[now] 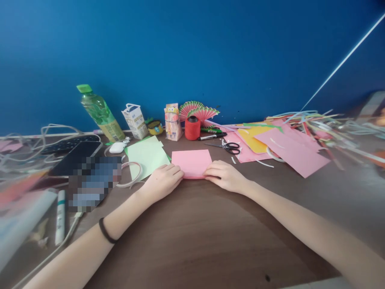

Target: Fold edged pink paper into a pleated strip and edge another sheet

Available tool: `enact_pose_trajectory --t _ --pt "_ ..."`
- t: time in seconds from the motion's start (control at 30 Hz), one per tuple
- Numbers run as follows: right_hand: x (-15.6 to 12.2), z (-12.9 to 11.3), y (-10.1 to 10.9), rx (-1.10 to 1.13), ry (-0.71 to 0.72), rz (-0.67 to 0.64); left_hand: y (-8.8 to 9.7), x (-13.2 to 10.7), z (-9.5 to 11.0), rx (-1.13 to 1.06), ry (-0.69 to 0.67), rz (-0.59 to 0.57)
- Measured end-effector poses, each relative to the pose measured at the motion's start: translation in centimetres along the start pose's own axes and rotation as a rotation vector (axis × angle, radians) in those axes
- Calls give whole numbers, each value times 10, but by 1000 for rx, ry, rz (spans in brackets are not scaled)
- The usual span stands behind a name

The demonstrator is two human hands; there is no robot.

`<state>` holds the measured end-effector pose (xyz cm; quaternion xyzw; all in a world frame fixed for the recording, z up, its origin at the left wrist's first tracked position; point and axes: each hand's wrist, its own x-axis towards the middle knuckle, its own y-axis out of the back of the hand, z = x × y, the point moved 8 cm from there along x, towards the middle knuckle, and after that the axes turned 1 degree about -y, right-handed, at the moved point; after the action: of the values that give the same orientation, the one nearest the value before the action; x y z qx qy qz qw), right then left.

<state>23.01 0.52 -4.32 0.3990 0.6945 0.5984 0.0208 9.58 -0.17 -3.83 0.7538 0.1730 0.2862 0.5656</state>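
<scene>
A sheet of pink paper (pixel 191 161) lies on the brown table between my hands, its near edge looking folded or layered. My left hand (pixel 166 180) grips the near left corner, fingers closed together over it. At the near right corner, my right hand (pixel 225 176) pinches the same paper between thumb and fingers. Pale green paper (pixel 147 155) lies just beyond my left hand. Black-handled scissors (pixel 231 148) rest behind my right hand.
Along the blue wall stand a green bottle (pixel 100 112), a white carton (pixel 135 121), a tissue pack (pixel 173 124) and a red thread spool (pixel 192 129). Coloured paper (pixel 296 154) and strips lie right; a phone (pixel 96 182), marker (pixel 60 218) and cables lie left.
</scene>
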Motion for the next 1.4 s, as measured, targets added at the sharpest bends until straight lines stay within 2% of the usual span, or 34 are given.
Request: enact_pose_trajectory --t 0.07,0.23,0.33,0.63,0.83,1.03,1.2,1.4 --pt "1 3 3 95 -57 31 0 1 -3 -124 64 -22" --pt "1 20 5 314 -323 47 -11 -3 -21 -667 342 -146" --pt "1 23 4 360 -373 44 -14 -3 -26 -791 386 -175" --pt "3 25 2 413 -313 33 -16 -2 -31 -890 331 -198" --pt "-2 33 -5 492 -424 -24 -15 -2 -33 -861 305 -181" --pt "1 34 -3 470 -400 -47 -12 0 -31 -885 221 -178" --pt "1 34 -3 492 -382 -92 -17 -1 -32 -902 220 -176" --pt "2 34 -5 488 -345 -107 -22 -3 -34 -931 282 -186"
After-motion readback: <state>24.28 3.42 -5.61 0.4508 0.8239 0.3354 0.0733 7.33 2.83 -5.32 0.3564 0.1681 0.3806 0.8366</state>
